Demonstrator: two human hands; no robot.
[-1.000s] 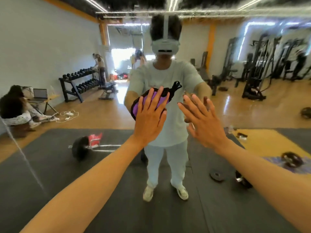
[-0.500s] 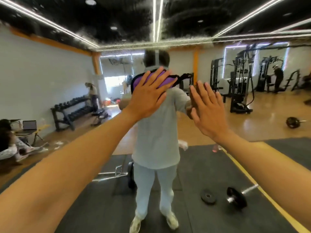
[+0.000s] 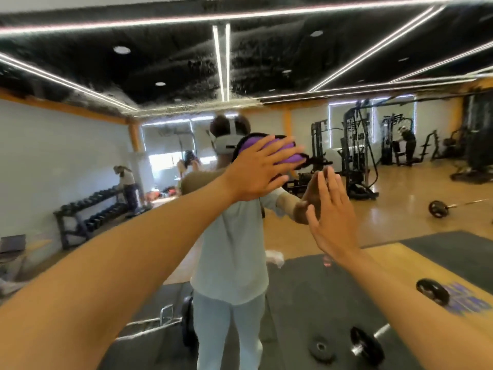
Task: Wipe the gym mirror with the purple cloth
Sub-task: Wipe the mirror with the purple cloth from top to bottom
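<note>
Left hand: the left hand (image 3: 257,173) is flat, fingers straight and spread, pressing on the purple cloth (image 3: 286,157).
Right hand: the right hand (image 3: 332,213) is flat too, fingers straight, up at the gym mirror (image 3: 80,161) and holding nothing.
Purple cloth: it has a black edge and sits under the left fingers, flat on the glass, high up.
In the mirror: a person in a pale shirt, a dumbbell rack (image 3: 88,217) on the left, weight plates (image 3: 366,345) on the dark floor mat (image 3: 306,303), gym machines (image 3: 356,153) far back.
</note>
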